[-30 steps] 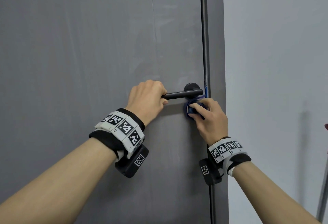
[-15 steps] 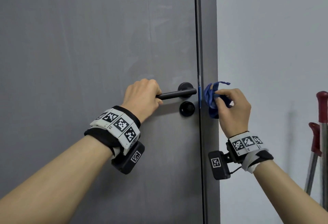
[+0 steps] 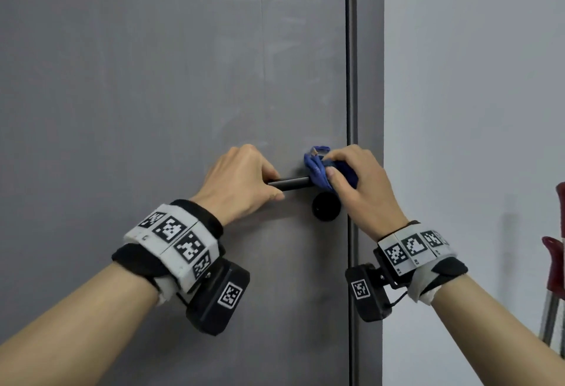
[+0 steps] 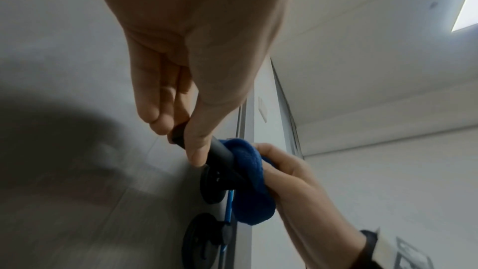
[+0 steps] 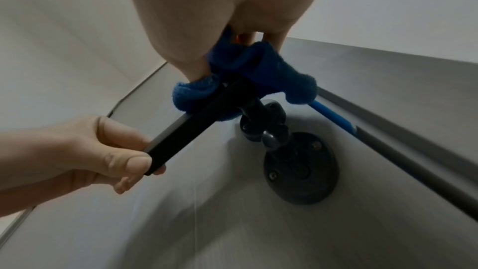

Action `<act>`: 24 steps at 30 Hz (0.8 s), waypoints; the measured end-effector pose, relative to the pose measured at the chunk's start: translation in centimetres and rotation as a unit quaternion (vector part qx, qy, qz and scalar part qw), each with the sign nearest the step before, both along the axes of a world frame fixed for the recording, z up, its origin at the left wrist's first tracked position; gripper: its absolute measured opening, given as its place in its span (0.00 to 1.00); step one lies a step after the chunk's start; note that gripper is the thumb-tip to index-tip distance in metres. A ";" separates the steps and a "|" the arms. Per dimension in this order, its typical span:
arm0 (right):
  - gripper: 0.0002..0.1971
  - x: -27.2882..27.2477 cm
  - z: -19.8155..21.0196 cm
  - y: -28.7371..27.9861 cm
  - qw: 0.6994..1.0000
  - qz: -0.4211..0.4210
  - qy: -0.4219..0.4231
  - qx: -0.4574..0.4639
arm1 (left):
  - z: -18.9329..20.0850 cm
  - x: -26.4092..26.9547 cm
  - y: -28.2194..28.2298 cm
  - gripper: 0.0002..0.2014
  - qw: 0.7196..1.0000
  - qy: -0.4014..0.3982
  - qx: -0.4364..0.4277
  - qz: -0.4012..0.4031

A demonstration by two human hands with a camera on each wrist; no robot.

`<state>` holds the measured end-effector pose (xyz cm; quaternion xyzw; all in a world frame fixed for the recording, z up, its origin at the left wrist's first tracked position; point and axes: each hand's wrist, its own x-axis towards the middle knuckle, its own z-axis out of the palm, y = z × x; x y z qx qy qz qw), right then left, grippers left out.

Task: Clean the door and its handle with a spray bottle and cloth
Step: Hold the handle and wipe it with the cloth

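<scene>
Grey door [image 3: 153, 79] fills view, pale wall [image 3: 474, 110] at right. Since half second ago, right hand [image 3: 360, 183] has come back from door edge onto handle [image 3: 290, 183], blue cloth [image 3: 316, 168] now wrapped over lever's pivot end, fingers curled round it. Left hand [image 3: 241, 183] still grips lever's free end, thumb beneath. Round lock plate [image 3: 325, 207] sits just below cloth, uncovered.

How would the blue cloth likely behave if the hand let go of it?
Probably floppy: the blue cloth bunches and folds around the door handle in the right hand. Likely light and grippy rather than slippery, given its fuzzy pile. Released, it might drape or slide off.
</scene>
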<state>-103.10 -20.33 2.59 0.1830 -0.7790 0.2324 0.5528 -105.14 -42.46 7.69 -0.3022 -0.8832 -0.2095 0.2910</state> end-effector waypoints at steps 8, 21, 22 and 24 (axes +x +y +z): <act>0.03 0.6 1.4 -0.4 0.996 0.007 -0.088 -0.031 | 4.9 -1.9 0.6 0.18 0.979 -0.140 -0.151 0.004; 0.07 2.9 5.7 -2.4 0.948 -0.081 -0.293 -0.098 | 6.9 -0.9 0.4 0.13 0.936 -0.303 -0.177 0.028; 0.07 2.8 6.2 -2.4 0.939 -0.089 -0.311 -0.114 | 7.2 -0.8 0.5 0.13 0.933 -0.310 -0.182 0.029; 0.07 2.5 7.0 -2.2 0.919 -0.101 -0.354 -0.141 | 7.8 -0.6 0.8 0.12 0.928 -0.317 -0.192 0.029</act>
